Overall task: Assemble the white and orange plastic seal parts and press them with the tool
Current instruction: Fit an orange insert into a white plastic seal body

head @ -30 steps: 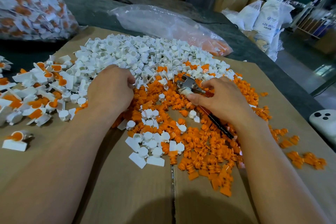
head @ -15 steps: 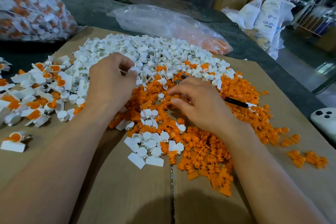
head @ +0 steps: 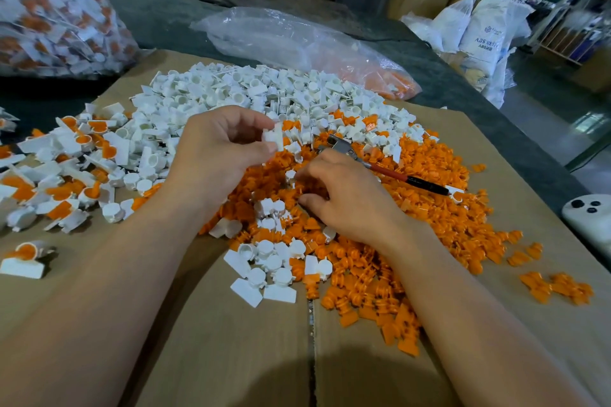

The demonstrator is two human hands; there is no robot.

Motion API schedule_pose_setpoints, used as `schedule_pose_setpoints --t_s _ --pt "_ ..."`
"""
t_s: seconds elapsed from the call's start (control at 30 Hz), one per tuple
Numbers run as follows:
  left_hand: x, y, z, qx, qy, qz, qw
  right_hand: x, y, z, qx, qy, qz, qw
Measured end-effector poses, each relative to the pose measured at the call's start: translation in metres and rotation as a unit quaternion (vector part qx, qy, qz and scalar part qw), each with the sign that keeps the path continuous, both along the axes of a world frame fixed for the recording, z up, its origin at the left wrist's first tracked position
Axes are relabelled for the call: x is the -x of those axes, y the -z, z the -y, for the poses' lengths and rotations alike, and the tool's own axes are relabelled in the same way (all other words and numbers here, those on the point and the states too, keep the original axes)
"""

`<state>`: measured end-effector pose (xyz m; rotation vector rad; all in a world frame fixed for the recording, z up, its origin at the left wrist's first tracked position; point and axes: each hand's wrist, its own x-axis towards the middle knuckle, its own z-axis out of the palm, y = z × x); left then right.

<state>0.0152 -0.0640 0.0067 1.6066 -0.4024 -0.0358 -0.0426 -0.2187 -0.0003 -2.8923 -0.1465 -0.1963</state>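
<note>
Head view, left hand (head: pixel 221 149) fingers pinching white part (head: pixel 275 138), right hand (head: pixel 352 205) fingers curled into orange parts (head: pixel 439 225), hold unclear, tool (head: pixel 380 169) lying just beside on those parts.

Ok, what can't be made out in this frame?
Head view:
- Right hand: fingertips curl into the orange parts; the hand itself hides any grip.
- White part pinched by the left hand: fingers cover part of it.
- White device: cut off by the right edge.
</note>
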Motion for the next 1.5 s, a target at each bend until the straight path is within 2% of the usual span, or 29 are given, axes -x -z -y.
schedule_pose_setpoints --t_s 0.2,0.43,0.57,0.77,0.9,1.07,1.27,1.5 --pt "0.003 -0.002 0.002 -0.001 0.028 -0.019 0.999 0.006 -0.005 0.004 -0.093 0.027 0.035 0.995" --pt "0.005 -0.004 0.001 0.048 0.086 -0.069 0.993 0.007 -0.008 0.008 -0.187 0.04 0.106 0.976" --pt "0.005 -0.005 0.001 0.068 0.106 -0.098 0.987 0.008 -0.01 0.009 -0.203 0.04 0.146 0.967" --pt "0.006 -0.007 0.002 0.119 0.139 -0.125 0.975 0.009 -0.011 0.009 -0.22 0.049 0.147 0.963" --pt "0.005 -0.005 0.002 0.112 0.139 -0.125 0.976 0.01 -0.012 0.008 -0.255 0.056 0.139 0.955" --pt "0.007 -0.003 0.003 0.087 0.144 -0.114 0.979 0.013 -0.016 0.005 -0.316 0.042 0.18 0.931" --pt "0.007 -0.002 0.005 0.08 0.148 -0.108 0.98 0.017 -0.017 -0.003 -0.322 -0.007 0.205 0.924" --pt "0.009 -0.004 0.005 0.084 0.162 -0.108 0.977 0.017 -0.017 -0.004 -0.331 0.002 0.207 0.921"
